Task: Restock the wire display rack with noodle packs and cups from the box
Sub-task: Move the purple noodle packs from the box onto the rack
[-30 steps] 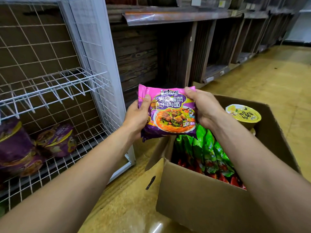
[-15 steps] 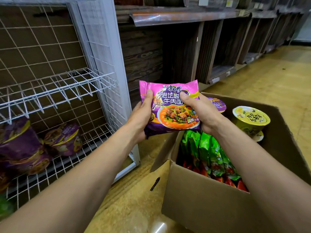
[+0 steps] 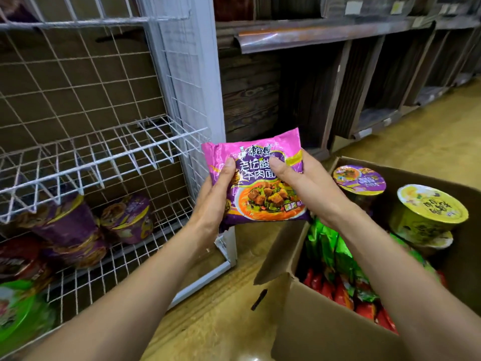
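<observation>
L hand (image 3: 212,201), R hand (image 3: 308,187) grip pack (image 3: 263,201), covering some txt.

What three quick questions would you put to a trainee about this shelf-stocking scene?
1. True or false: the left hand and right hand both grip the purple noodle pack.
2. Which cups show in the cardboard box? A) a yellow cup and a purple cup; B) two red cups; C) only white cups.
3. Fill in: the packs standing on edge in the box, just below the right hand, are ____.

Key: 1 true; 2 A; 3 green.
</observation>
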The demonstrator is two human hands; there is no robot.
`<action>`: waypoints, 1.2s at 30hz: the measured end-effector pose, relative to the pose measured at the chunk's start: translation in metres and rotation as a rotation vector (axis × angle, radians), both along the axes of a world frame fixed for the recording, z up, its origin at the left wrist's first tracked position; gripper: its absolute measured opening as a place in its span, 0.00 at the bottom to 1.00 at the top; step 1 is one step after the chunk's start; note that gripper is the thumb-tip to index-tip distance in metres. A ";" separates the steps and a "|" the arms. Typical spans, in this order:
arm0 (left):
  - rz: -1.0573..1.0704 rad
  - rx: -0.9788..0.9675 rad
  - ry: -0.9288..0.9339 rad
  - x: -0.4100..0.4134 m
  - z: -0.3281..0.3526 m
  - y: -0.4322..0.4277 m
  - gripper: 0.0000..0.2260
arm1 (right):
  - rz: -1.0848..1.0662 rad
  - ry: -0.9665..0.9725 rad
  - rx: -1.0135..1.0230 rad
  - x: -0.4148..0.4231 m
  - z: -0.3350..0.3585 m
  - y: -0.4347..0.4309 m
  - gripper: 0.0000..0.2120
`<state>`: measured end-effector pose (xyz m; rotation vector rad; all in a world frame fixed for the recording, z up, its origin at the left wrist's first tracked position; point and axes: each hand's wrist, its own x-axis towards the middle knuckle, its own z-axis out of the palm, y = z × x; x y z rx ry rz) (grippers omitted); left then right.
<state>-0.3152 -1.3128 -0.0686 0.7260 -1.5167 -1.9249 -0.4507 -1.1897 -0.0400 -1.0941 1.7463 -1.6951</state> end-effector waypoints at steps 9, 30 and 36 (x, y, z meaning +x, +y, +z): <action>0.186 -0.080 0.006 0.057 0.027 -0.006 0.25 | 0.201 0.079 0.032 0.035 0.031 -0.030 0.14; 0.589 -0.159 -0.025 0.207 0.152 0.029 0.18 | 0.616 0.092 -0.032 0.152 0.149 -0.081 0.15; 0.637 -0.250 -0.010 0.231 0.196 0.022 0.21 | 0.663 0.076 -0.121 0.175 0.185 -0.097 0.14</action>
